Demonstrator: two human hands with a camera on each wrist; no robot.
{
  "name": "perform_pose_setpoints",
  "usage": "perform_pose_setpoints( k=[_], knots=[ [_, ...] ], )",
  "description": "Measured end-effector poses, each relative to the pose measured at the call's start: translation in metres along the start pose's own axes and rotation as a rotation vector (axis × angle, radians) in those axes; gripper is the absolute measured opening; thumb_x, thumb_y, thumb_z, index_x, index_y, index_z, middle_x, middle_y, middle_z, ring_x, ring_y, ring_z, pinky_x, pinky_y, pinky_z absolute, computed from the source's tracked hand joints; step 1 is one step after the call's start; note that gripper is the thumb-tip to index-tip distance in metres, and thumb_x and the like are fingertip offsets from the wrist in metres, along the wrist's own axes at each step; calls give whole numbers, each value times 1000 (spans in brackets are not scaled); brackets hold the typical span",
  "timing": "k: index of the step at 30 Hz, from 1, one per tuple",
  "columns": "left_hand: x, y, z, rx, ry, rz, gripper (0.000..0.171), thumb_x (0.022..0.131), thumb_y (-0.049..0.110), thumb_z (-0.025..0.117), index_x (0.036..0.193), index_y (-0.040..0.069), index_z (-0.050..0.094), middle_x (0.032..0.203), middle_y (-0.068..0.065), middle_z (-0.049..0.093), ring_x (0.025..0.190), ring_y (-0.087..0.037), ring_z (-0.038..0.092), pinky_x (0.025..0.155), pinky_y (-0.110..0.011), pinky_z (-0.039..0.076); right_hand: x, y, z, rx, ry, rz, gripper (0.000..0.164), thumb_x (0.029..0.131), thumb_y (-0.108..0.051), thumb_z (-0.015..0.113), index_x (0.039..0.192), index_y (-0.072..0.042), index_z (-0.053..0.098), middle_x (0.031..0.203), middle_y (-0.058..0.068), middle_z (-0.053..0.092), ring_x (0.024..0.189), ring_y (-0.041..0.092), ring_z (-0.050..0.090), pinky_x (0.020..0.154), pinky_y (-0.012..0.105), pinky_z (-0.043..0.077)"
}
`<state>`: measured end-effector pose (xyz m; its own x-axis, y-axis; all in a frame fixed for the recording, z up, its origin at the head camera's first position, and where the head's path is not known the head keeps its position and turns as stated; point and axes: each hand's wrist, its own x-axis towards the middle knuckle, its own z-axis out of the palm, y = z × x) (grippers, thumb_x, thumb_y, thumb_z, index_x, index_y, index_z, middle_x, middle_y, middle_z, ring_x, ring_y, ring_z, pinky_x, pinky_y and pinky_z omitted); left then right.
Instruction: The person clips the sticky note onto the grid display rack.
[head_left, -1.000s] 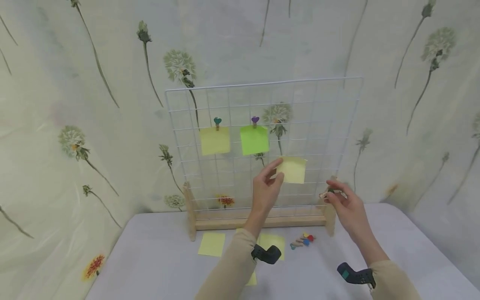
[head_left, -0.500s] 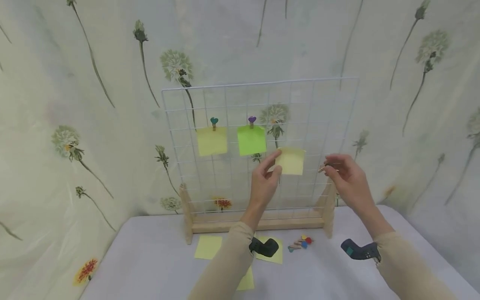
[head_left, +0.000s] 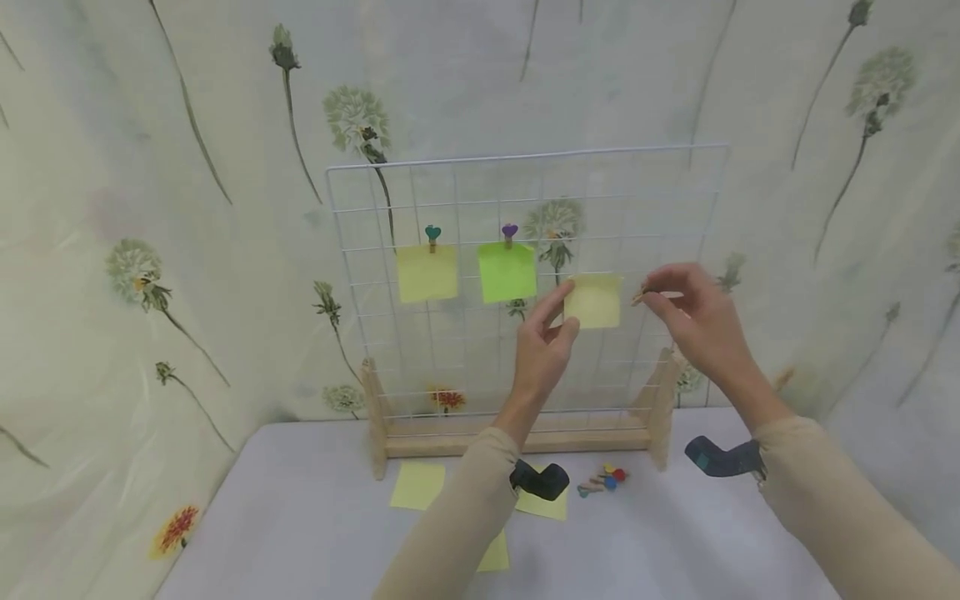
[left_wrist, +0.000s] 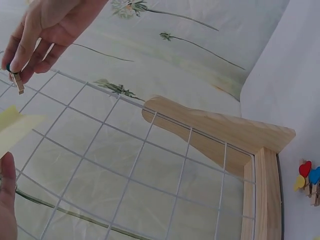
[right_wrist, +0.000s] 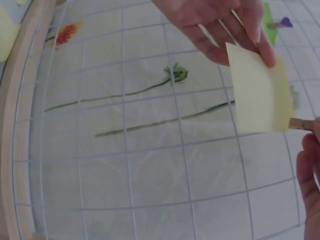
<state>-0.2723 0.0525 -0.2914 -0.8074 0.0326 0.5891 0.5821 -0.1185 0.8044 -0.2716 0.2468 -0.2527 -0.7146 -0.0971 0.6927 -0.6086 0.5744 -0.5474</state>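
Note:
My left hand [head_left: 546,346] pinches a pale yellow sticky note [head_left: 594,302] by its left edge, in front of the white wire grid [head_left: 480,367]. Just right of the note, my right hand [head_left: 697,321] pinches a small wooden clothespin [left_wrist: 18,82] with a dark green head, mostly covered by the fingers. In the right wrist view the clothespin's tip [right_wrist: 300,124] appears close to the note's corner; whether they touch I cannot tell. Left of the held note, a yellow note [head_left: 427,275] hangs under a teal heart clothespin [head_left: 432,234], and a green note [head_left: 507,273] under a purple heart clothespin [head_left: 509,232].
A wooden stand [head_left: 517,443] holds the grid upright on a white table [head_left: 300,508]. Several clothespins [head_left: 603,481] with coloured heads lie in a pile in front. Yellow notes lie on the tabletop, such as one at left [head_left: 417,485], others partly behind the left arm.
Both hands have risen along the grid, the left carrying the yellow note and the right carrying the clothespin. The right hand has come closer to the note.

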Motion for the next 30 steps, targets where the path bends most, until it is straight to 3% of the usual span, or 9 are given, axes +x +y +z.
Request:
perform_pose_setpoints(
  k=[5, 12, 18, 25, 30],
  knots=[
    [-4, -5, 5, -25, 5, -38, 48, 88, -4, 51, 135, 5, 48, 142, -7, 49, 130, -21, 48, 93, -23, 49, -2, -6, -3, 9, 1, -16, 24, 88, 1, 61, 111, 2, 56, 101, 7, 61, 92, -9, 54, 76, 5, 42],
    [1, 0, 4, -34, 30, 1, 47, 89, -3, 49, 136, 3, 47, 143, -9, 48, 132, -23, 46, 96, -36, 48, 12, 8, 0, -25, 1, 16, 25, 91, -14, 62, 116, -10, 61, 106, -3, 64, 90, -14, 56, 76, 4, 43],
    [7, 3, -1, -9, 15, 20, 48, 89, -3, 49, 137, 1, 45, 144, -12, 46, 133, -23, 45, 94, -29, 49, 21, 7, 4, -30, 7, -62, 23, 91, -12, 62, 114, -12, 65, 106, -1, 62, 89, -11, 57, 77, 4, 43],
    [12, 6, 1, -11, 7, 34, 48, 89, -2, 49, 137, 1, 45, 145, -11, 46, 134, -20, 44, 97, -31, 48, 32, -6, 7, -20, 59, -146, 20, 90, 0, 59, 109, -1, 63, 105, 10, 63, 90, -11, 54, 80, 5, 43],
    [13, 4, 3, -29, 2, 40, 49, 89, -3, 49, 137, 1, 45, 144, -11, 46, 133, -20, 44, 97, -33, 48, 34, -12, 5, 8, 79, -139, 19, 89, 4, 57, 108, 4, 60, 105, 14, 61, 91, -10, 54, 81, 6, 43]
  ],
)
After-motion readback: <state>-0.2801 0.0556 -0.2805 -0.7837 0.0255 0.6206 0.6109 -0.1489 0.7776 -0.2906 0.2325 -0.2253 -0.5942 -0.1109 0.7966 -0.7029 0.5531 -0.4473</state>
